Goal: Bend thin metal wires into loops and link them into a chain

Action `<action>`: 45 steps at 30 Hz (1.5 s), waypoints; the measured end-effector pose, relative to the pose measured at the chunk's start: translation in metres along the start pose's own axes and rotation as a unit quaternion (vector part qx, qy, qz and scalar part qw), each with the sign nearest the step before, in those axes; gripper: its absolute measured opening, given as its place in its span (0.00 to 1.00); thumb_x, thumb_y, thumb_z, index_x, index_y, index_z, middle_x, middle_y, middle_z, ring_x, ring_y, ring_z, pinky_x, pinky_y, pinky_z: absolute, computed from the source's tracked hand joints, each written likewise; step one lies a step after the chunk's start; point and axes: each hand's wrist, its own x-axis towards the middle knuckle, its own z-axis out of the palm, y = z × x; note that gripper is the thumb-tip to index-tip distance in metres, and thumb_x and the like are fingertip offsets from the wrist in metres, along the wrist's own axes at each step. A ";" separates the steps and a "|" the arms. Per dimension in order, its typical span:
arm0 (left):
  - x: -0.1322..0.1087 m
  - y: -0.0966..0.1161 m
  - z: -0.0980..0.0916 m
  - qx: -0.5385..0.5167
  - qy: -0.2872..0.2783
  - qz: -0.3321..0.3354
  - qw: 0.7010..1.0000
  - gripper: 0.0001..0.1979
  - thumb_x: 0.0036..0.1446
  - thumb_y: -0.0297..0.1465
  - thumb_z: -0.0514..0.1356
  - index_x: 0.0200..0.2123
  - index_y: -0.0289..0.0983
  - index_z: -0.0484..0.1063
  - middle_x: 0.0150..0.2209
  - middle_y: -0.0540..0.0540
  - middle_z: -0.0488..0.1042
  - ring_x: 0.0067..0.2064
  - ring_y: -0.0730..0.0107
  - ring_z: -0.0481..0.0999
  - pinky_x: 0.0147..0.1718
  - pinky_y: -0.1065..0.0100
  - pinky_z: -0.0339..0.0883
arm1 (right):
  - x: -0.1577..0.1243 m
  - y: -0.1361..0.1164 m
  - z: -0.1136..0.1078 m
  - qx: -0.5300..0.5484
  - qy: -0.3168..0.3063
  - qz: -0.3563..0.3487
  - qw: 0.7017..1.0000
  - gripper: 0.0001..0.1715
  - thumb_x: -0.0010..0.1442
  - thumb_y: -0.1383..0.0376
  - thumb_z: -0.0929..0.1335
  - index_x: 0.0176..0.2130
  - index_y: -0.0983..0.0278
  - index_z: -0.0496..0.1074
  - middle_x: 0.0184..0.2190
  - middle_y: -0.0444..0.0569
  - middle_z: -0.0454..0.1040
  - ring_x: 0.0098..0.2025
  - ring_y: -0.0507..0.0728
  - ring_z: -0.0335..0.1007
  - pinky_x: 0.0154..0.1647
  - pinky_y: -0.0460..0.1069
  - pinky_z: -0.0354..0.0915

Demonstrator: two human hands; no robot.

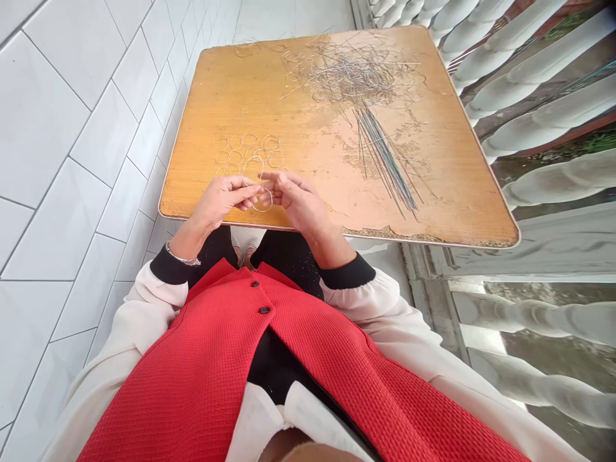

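We pinch a wire ring (pixel 262 210) over the worktop's (pixel 231 83) near edge, our left hand (pixel 222 200) and right hand (pixel 294 196) each closed on its rim, likely to steady it. Similar rings (pixel 248 154) lie flat just beyond, and straight wires (pixel 385 160) lie to the right.

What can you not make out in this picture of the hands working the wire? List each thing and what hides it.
1. Head view: the top of the wire ring, covered by fingers of the left hand and right hand.
2. Head view: whether the ring's ends are joined; the wire is too thin.
3. Head view: the strand count in the wire tangle; too fine, overlapping.
4. Head view: the underside of the table, hidden by its top.
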 end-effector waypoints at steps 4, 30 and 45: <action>0.003 -0.005 -0.002 0.014 0.021 0.002 1.000 0.08 0.56 0.34 0.70 0.29 0.35 0.81 0.26 0.51 0.76 0.26 0.82 0.67 0.27 0.75 0.61 | -0.013 -0.002 0.006 -0.046 0.009 0.039 0.998 0.36 0.42 0.35 0.78 0.27 0.64 0.77 0.24 0.48 0.79 0.23 0.49 0.68 0.24 0.44 0.64; 0.000 0.016 0.006 0.095 0.124 0.025 0.987 0.08 0.59 0.28 0.68 0.28 0.34 0.75 0.23 0.51 0.77 0.27 0.78 0.78 0.31 0.75 0.73 | -0.008 -0.001 0.015 -0.114 0.056 -0.045 0.991 0.29 0.52 0.39 0.75 0.30 0.63 0.79 0.25 0.47 0.78 0.24 0.49 0.65 0.26 0.47 0.66; 0.000 0.006 0.009 0.076 0.138 0.047 0.986 0.04 0.57 0.27 0.68 0.29 0.34 0.78 0.23 0.52 0.79 0.26 0.80 0.78 0.29 0.78 0.72 | -0.004 0.003 0.022 -0.090 0.073 -0.049 0.992 0.29 0.50 0.40 0.77 0.28 0.62 0.76 0.22 0.44 0.76 0.20 0.48 0.64 0.22 0.45 0.64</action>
